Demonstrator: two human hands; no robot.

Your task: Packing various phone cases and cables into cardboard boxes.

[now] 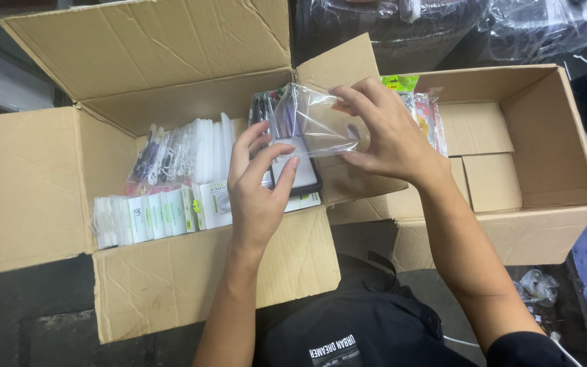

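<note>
My left hand grips a flat phone case with a dark rim and pale back, held above an open cardboard box. My right hand pinches a clear plastic bag by its upper right edge, just above the case. The lower part of the case seems to sit at or inside the bag's mouth. Both hands hover over the gap between two boxes.
The left box holds a row of small white packets and clear-wrapped items. A second open cardboard box on the right holds smaller cartons and bagged items. Plastic-wrapped bundles lie behind. Crumpled plastic lies on the floor.
</note>
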